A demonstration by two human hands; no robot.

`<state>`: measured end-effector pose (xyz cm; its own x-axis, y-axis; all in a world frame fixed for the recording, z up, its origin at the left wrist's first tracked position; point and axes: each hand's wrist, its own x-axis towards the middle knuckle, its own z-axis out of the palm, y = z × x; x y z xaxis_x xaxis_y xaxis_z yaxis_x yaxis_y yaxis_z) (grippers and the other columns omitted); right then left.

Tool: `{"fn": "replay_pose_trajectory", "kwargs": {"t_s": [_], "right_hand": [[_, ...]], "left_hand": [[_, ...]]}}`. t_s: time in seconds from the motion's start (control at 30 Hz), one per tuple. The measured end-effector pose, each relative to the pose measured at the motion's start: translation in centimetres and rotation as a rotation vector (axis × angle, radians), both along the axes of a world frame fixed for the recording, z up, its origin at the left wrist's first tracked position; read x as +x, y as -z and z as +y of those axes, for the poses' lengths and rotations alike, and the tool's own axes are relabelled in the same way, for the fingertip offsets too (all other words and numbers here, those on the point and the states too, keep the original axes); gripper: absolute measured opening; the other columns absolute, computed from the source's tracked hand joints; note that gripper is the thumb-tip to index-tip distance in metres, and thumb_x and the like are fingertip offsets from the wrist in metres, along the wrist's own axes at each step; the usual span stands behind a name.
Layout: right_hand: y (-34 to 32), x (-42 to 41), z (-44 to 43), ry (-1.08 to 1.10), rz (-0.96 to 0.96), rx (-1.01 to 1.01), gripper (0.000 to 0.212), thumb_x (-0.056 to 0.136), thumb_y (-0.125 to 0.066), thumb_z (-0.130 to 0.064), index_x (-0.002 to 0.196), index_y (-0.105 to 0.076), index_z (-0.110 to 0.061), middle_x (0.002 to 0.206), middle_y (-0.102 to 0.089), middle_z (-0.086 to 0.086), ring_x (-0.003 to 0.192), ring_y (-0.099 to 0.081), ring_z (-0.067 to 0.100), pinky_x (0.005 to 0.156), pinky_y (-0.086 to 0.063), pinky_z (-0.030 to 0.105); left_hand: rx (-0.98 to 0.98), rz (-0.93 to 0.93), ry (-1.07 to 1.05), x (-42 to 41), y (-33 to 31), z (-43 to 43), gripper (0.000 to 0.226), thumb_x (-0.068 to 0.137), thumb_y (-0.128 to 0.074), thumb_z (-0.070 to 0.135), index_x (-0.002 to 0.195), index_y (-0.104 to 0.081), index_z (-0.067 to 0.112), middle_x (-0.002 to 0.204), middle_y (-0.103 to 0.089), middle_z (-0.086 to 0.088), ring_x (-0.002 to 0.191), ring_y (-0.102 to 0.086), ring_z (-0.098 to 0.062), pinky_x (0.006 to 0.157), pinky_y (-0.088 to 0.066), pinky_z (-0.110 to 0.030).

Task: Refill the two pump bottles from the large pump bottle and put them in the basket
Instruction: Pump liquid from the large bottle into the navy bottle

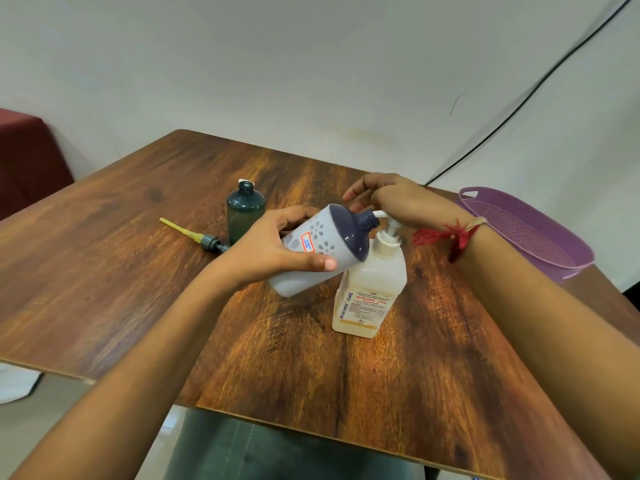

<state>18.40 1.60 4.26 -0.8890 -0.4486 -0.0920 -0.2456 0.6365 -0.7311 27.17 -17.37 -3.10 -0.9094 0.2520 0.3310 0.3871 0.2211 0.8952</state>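
Observation:
My left hand [273, 249] grips a grey bottle with a dark blue top [322, 247], tilted so its open neck sits at the white spout of the large pump bottle [372, 292]. This large bottle stands upright mid-table, holding pale liquid. My right hand [391, 199] rests on top of its pump head, fingers stretched out. A dark green bottle [244, 209] stands uncapped behind my left hand. Its pump with a yellow tube [197, 235] lies on the table to the left.
A purple basket [530, 230] sits at the table's right edge. The wooden table [104, 271] ends close to my body. A black cable [519, 109] runs down the wall behind. A dark red object [24, 157] stands at far left.

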Motion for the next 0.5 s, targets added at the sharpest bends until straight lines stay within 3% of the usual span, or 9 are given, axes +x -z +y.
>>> {"fn": "replay_pose_trajectory", "kwargs": {"t_s": [0.1, 0.23, 0.37, 0.5], "right_hand": [[0.0, 0.0, -0.1, 0.001, 0.027, -0.001, 0.040, 0.086, -0.036, 0.005, 0.084, -0.063, -0.025, 0.091, -0.065, 0.003, 0.086, -0.059, 0.017, 0.070, -0.047, 0.024], [0.7, 0.5, -0.1, 0.024, 0.035, -0.040, 0.040, 0.081, -0.034, 0.007, 0.082, -0.063, -0.022, 0.094, -0.063, 0.006, 0.087, -0.057, 0.020, 0.074, -0.046, 0.031], [0.5, 0.6, -0.2, 0.032, 0.053, -0.041, 0.039, 0.082, -0.035, 0.007, 0.083, -0.063, -0.021, 0.097, -0.063, 0.009, 0.087, -0.056, 0.020, 0.067, -0.044, 0.026], [-0.2, 0.3, 0.0, 0.023, 0.030, -0.046, 0.039, 0.087, -0.035, 0.006, 0.085, -0.063, -0.020, 0.101, -0.065, 0.010, 0.096, -0.060, 0.020, 0.079, -0.049, 0.027]], "left_hand": [[-0.002, 0.005, 0.006, 0.0, 0.0, 0.0, 0.059, 0.055, -0.076, 0.049, 0.106, -0.061, 0.025, 0.094, -0.066, 0.006, 0.085, -0.065, -0.012, 0.067, -0.053, -0.023], [0.004, 0.009, 0.008, 0.0, 0.0, 0.1, 0.054, 0.055, -0.077, 0.048, 0.104, -0.062, 0.027, 0.092, -0.066, 0.009, 0.084, -0.065, -0.009, 0.066, -0.052, -0.021], [0.009, 0.002, 0.015, 0.1, -0.3, 0.2, 0.051, 0.055, -0.077, 0.047, 0.101, -0.062, 0.027, 0.090, -0.066, 0.010, 0.082, -0.065, -0.008, 0.064, -0.051, -0.020], [0.012, 0.005, 0.016, 0.2, -0.4, 0.1, 0.054, 0.056, -0.077, 0.046, 0.103, -0.062, 0.024, 0.093, -0.066, 0.006, 0.083, -0.065, -0.011, 0.065, -0.051, -0.020]]}}
